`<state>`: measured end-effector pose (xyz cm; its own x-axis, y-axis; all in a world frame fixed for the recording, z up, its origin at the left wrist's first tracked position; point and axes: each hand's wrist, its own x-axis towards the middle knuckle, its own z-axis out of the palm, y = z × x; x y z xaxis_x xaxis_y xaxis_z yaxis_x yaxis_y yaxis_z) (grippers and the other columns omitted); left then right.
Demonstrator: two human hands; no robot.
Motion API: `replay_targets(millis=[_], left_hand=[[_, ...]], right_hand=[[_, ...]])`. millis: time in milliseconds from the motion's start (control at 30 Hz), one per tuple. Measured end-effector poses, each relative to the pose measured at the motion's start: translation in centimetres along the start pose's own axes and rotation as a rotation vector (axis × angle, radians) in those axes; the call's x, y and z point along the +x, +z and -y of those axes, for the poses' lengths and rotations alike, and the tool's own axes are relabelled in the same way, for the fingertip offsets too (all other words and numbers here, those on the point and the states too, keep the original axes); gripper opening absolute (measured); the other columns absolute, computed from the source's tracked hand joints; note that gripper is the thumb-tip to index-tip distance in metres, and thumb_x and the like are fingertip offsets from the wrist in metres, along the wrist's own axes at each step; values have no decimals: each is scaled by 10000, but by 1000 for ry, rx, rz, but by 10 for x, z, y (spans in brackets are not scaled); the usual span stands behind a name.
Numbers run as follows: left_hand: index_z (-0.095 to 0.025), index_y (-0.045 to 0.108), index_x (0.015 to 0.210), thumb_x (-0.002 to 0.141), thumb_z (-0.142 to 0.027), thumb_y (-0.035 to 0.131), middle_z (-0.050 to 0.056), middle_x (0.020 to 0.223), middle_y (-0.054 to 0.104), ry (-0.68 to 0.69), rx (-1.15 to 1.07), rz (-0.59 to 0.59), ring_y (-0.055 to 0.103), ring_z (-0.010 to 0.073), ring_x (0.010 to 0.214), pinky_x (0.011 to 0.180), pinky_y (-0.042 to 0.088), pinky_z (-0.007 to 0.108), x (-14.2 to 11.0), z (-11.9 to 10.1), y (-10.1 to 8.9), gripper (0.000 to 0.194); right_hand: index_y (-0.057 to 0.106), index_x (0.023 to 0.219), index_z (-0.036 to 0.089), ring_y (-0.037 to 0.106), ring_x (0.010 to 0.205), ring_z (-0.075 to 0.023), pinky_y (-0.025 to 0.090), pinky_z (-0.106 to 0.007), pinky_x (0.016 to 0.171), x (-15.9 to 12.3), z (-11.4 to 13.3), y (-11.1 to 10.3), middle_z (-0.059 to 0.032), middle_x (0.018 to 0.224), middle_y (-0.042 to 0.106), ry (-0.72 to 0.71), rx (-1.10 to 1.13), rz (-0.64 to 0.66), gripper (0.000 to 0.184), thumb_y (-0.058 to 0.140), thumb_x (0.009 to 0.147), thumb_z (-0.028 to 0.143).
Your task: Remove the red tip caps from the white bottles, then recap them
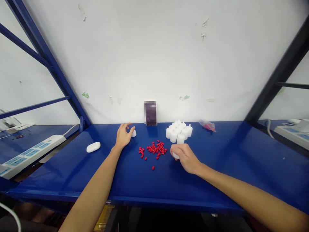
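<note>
My left hand (123, 137) is over the back left of the blue table, its thumb and fingers curved but apart. Just past the thumb stands a small white bottle (134, 133); whether the thumb touches it I cannot tell. My right hand (184, 157) is closed around another small white bottle (176, 156), mostly hidden by the fingers. Between the hands lie many small red caps (156, 149), one apart from the others nearer the front. A cluster of white bottles (180, 130), some with thin nozzles, stands beyond my right hand.
A dark blurred upright rectangle (151, 113) leans at the wall. A clear plastic bag (208, 125) with red bits lies at the back right. A white oval case (93, 147) rests on the left. Blue frame posts (58, 75) and power strips (33, 151) flank the blue table (207, 190).
</note>
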<state>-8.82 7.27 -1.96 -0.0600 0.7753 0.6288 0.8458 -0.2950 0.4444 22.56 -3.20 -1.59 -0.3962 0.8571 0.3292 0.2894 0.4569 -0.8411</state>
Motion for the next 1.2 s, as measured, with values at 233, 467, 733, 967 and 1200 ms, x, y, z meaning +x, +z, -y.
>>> replay_targets(millis=[233, 467, 733, 967, 1200], left_hand=[[-196, 691, 952, 914, -332, 500, 43, 852, 619, 357, 19, 368, 575, 194, 827, 791, 437, 314, -14, -59, -2, 238], [-227, 645, 1213, 984, -340, 399, 79, 1092, 633, 438, -42, 635, 571, 211, 1012, 946, 423, 349, -20, -77, 22, 355], [-217, 743, 947, 891, -276, 562, 70, 959, 662, 419, -24, 615, 592, 224, 919, 872, 447, 348, -17, -89, 40, 198], [-169, 712, 915, 865, -334, 619, 56, 887, 707, 207, -486, 430, 633, 178, 801, 754, 487, 295, -24, -119, 27, 195], [-124, 704, 856, 783, -372, 729, 67, 806, 722, 14, -926, 558, 668, 173, 748, 731, 523, 287, -49, -152, 16, 259]], right_hand=[[494, 683, 188, 488, 365, -130, 322, -242, 417, 5, -1, 2, 3, 483, 554, 229, 383, 5, 341, 312, 893, 386], [559, 844, 172, 514, 532, -124, 379, -235, 527, 12, -2, 3, 4, 634, 586, 209, 380, 78, 291, 367, 898, 383], [547, 706, 174, 456, 419, -111, 307, -227, 411, 15, -14, 5, 21, 515, 488, 223, 418, -61, 330, 357, 874, 385], [573, 629, 162, 413, 362, -104, 291, -233, 386, 17, -14, 4, 17, 449, 469, 293, 429, -120, 442, 367, 879, 463], [571, 609, 161, 470, 440, -119, 376, -257, 511, 15, -16, 4, 1, 479, 506, 156, 360, -103, 516, 348, 931, 498]])
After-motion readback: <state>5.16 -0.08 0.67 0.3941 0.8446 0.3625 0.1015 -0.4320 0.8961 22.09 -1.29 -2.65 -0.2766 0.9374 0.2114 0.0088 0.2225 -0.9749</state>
